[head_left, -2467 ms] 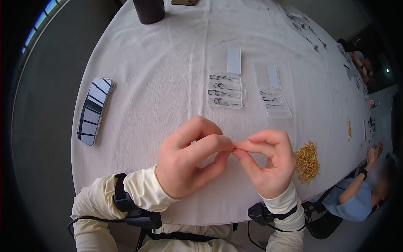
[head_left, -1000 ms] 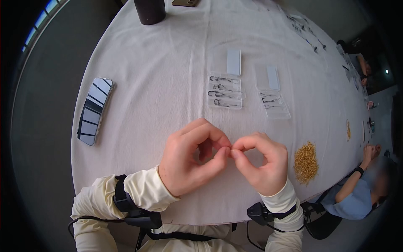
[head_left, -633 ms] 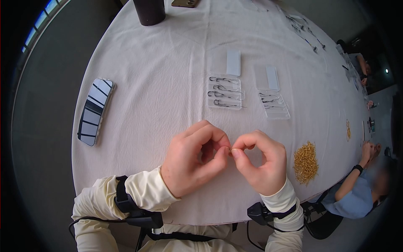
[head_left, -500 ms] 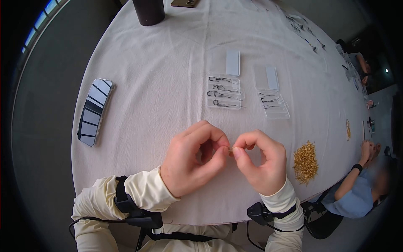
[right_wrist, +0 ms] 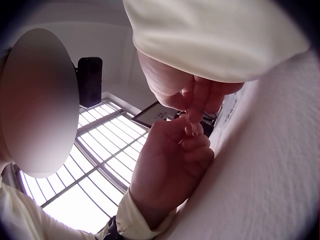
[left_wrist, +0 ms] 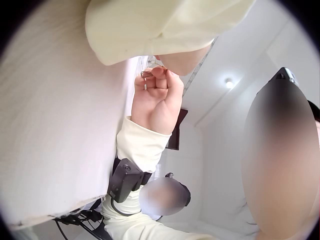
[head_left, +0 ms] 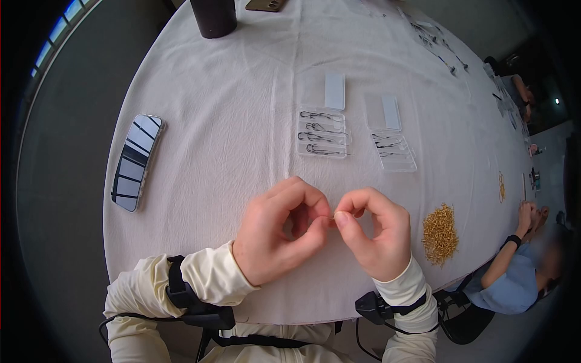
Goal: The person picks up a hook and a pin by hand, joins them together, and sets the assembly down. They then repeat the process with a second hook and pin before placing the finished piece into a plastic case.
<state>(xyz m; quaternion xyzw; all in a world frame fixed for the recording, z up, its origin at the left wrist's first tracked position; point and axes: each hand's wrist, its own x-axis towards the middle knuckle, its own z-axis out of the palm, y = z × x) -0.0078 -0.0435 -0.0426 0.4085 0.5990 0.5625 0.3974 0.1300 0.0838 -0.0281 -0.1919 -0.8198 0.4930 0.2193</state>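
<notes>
Both hands meet just above the white tablecloth (head_left: 230,139) near its front edge. My left hand (head_left: 284,233) and my right hand (head_left: 372,233) each pinch, between thumb and forefinger, one end of a tiny gold hook (head_left: 332,216) that shows only as a glint between the fingertips. In the left wrist view the right hand (left_wrist: 155,100) curls with something small at its fingertips. The right wrist view shows the left hand (right_wrist: 170,160) meeting the right fingers (right_wrist: 195,107). A heap of gold hooks (head_left: 440,233) lies to the right of my right hand.
Two clear plastic cases (head_left: 322,134) (head_left: 392,148) with dark hooks lie open beyond the hands. A phone (head_left: 136,160) rests at the left, a dark cup (head_left: 213,15) at the far edge. Another person (head_left: 514,278) sits at the right, with more small parts (head_left: 439,45) far right.
The hands have drawn slightly toward me and their other fingers have curled in; the pinch at the fingertips has stayed together throughout.
</notes>
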